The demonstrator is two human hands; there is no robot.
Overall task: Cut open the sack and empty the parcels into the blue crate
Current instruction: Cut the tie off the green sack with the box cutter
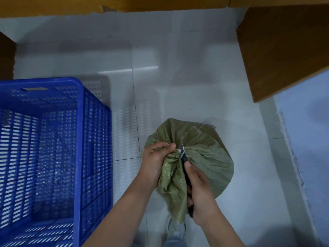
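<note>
A green woven sack (208,157) stands on the white tiled floor, its mouth bunched and tied with a thin white string. My left hand (155,162) grips the gathered neck of the sack and pinches the string. My right hand (200,191) holds a dark utility knife (183,158) with its short blade up against the tie. The loose top of the sack hangs down between my hands. The blue perforated crate (78,139) stands at the left with nothing inside it. No parcels are visible.
Brown wooden furniture (281,50) juts in at the upper right, and more wood runs along the top edge. A pale blue surface (308,139) lies at the right. My shoe (175,227) shows below the sack. Open floor lies beyond the sack.
</note>
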